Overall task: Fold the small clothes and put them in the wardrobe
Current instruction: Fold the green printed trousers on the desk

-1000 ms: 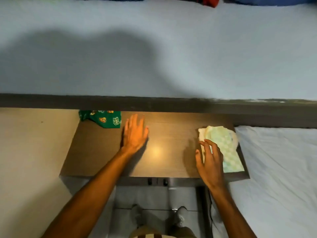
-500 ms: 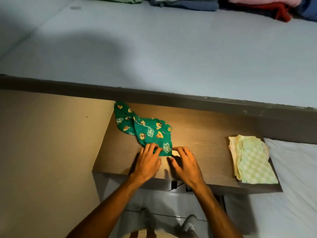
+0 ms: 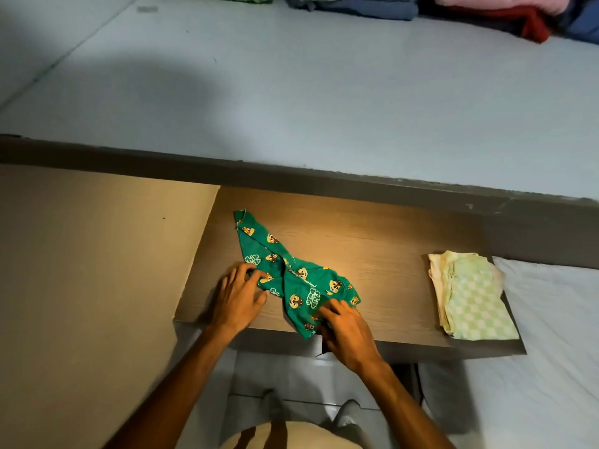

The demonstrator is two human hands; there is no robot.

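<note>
A small green garment printed with cartoon animals lies crumpled on the wooden table, stretched from the far left toward the near edge. My left hand pinches its left edge between fingers and thumb. My right hand grips its near right corner at the table's front edge. A folded pale green checked cloth rests on a yellowish one at the table's right end.
A wide bed with a pale blue sheet runs behind the table. Folded clothes in blue, red and pink sit at its far side. A white mattress lies to the right, a beige wall to the left.
My left hand went from the bare table to the green garment, my right hand left the checked cloth. Both pulled the garment toward me and now spread apart on it.
</note>
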